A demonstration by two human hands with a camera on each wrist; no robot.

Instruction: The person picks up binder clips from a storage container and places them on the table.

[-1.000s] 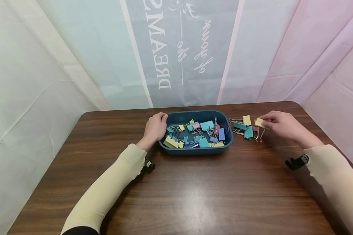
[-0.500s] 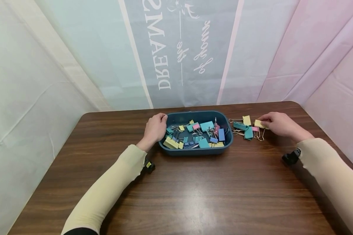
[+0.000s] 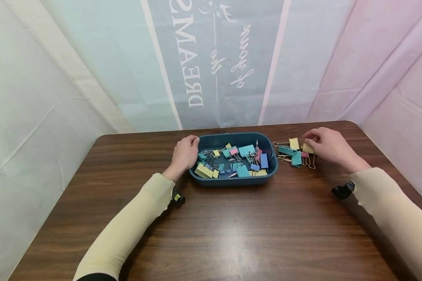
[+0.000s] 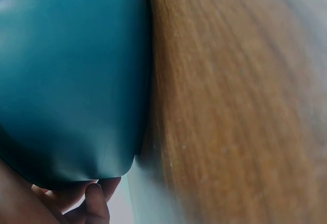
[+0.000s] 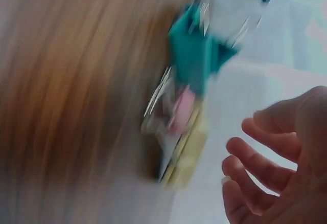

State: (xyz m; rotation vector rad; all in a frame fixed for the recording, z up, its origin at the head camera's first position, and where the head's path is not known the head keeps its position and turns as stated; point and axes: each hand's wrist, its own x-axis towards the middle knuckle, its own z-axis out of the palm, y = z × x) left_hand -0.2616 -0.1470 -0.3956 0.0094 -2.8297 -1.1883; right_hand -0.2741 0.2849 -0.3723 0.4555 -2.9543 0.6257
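Note:
A dark blue plastic bin (image 3: 233, 182) holds several binder clips in yellow, teal, blue and pink. My left hand (image 3: 185, 152) grips its left end, with curled fingers (image 4: 96, 201) at the rim in the left wrist view. To the bin's right lies a small heap of clips: a yellow binder clip (image 3: 294, 143), teal binder clips (image 3: 296, 158), a pink one (image 5: 182, 109) and another yellow binder clip (image 5: 189, 157). Just above that last yellow clip hovers my right hand (image 3: 327, 145), fingers loosely bent and apart from it, holding nothing in the right wrist view.
Everything stands on a dark wood-grain table (image 3: 232, 230), near its far edge. Behind it hangs a pale printed curtain (image 3: 225, 70). The right side of the table meets a pinkish cloth wall (image 3: 404, 113).
My right hand set the yellow binder clip down on the heap's right end, let go and lifted slightly. My left hand and the bin have stayed in place.

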